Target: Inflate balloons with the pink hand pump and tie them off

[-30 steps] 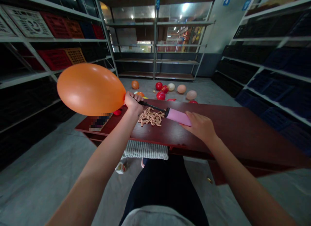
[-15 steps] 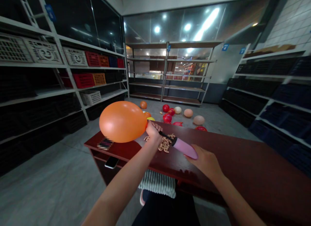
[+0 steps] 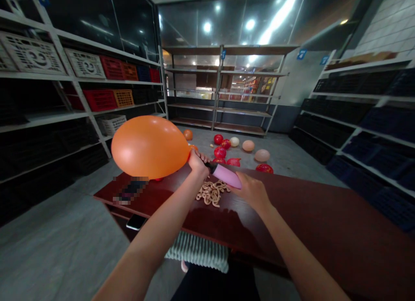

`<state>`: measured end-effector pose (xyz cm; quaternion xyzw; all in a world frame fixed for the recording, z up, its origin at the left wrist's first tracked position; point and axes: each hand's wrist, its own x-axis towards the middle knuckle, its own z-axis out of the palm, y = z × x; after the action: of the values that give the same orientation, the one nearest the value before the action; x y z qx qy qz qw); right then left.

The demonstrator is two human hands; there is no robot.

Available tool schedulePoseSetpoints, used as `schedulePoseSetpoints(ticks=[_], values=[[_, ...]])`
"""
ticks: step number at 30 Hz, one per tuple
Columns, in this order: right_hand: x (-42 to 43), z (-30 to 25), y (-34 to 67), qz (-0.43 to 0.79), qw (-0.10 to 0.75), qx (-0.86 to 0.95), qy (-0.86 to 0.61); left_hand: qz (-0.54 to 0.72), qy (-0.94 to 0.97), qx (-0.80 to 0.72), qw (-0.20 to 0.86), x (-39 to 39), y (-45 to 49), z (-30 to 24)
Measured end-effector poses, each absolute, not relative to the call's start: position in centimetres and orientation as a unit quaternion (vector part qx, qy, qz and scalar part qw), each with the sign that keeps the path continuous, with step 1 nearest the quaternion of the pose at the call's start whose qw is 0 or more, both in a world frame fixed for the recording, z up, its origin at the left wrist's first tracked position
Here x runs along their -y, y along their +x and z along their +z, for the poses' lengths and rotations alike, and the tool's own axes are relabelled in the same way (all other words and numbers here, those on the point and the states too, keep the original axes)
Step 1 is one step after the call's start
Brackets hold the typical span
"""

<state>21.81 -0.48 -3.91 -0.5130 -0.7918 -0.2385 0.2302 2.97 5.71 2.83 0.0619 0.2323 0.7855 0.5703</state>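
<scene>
A large inflated orange balloon point(image 3: 149, 147) fills the space left of centre, its neck in my left hand point(image 3: 197, 162). The fingers are closed around the neck, where the black front end of a pink hand balloon pump point(image 3: 227, 175) meets it. My right hand point(image 3: 253, 189) is wrapped round the rear of the pump's pink body. The pump slants down from left to right above the table. Under it lies a heap of tan curled pieces point(image 3: 211, 194) on the dark red tabletop. The exact join of balloon and nozzle is hidden by my left hand.
The dark red table point(image 3: 324, 210) spans the front. A phone point(image 3: 136, 222) sits on its lower ledge, a pixelated item point(image 3: 131, 191) on top. A ribbed cloth point(image 3: 197, 251) hangs below. Several balloons point(image 3: 248, 146) lie on the floor; shelves with crates point(image 3: 99, 100) line the walls.
My right hand has moved left and up toward my left hand, and less of the pump's black part shows. The balloon looks bigger. The view has shifted slightly.
</scene>
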Motion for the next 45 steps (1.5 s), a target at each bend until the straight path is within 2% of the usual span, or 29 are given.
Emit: schedulePoseSetpoints(ticks=[10,18,26,34,45], values=[[-6.1,-6.8,25.1,-0.224,0.246,0.806,-0.490,0.812,0.069,-0.225,0.534,-11.4,2.5,0.8],[-6.6,-7.2,29.7,-0.215,0.217,0.787,-0.536,0.811,0.091,-0.212,0.538,-13.4,1.7,-0.7],[-5.9,-7.5,26.9,-0.192,0.184,0.776,-0.572,0.806,0.155,-0.273,0.502,-12.9,2.4,-1.6],[-4.2,-6.7,21.8,-0.150,0.201,0.772,-0.584,0.787,0.174,-0.243,0.540,-10.3,5.3,-0.6],[-5.1,-6.8,24.2,-0.152,0.203,0.803,-0.539,0.796,0.155,-0.231,0.537,-9.7,4.9,-1.2]])
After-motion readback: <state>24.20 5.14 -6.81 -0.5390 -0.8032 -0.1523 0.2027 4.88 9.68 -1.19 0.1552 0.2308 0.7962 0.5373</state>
